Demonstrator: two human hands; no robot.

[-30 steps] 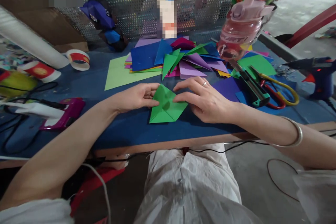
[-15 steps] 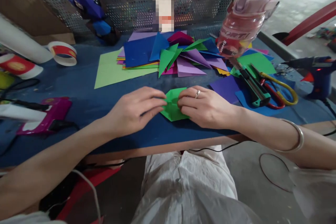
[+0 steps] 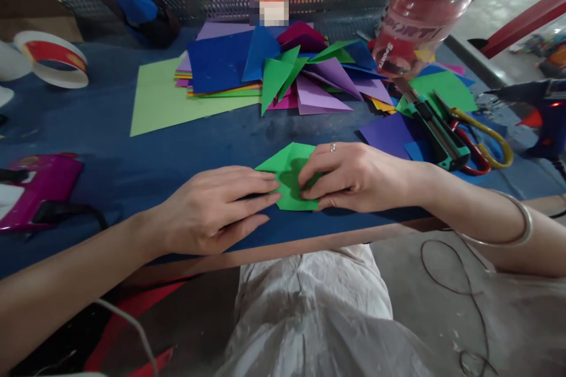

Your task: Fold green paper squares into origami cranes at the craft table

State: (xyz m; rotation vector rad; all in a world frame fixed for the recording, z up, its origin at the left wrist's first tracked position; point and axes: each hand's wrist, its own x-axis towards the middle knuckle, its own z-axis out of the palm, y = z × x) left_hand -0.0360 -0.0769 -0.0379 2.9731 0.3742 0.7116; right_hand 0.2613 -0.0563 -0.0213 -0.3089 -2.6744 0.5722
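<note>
A partly folded piece of green paper (image 3: 292, 179) lies on the blue tabletop near its front edge. My left hand (image 3: 216, 203) lies at its left side, fingers stretched out and fingertips resting on the paper's edge. From the right, my right hand (image 3: 354, 179) has its fingers bent over the paper, with the thumb at the lower edge, gripping that side. The right fingers hide part of the paper. Behind the hands lies a pile of folded coloured paper, with a green folded piece (image 3: 278, 76) and a purple one (image 3: 321, 94) on top.
A utility knife (image 3: 437, 132) and yellow-and-red scissors (image 3: 490, 141) lie at the right, beside a glue gun (image 3: 548, 112). A pink bottle (image 3: 420, 17) stands behind them. At the left are a magenta device (image 3: 48, 188) and a tape roll (image 3: 57, 59).
The view has shifted down and to the right. My left hand now lies flatter against the green paper, whose left side spreads into a point. The right hand stays on the paper's right side.
</note>
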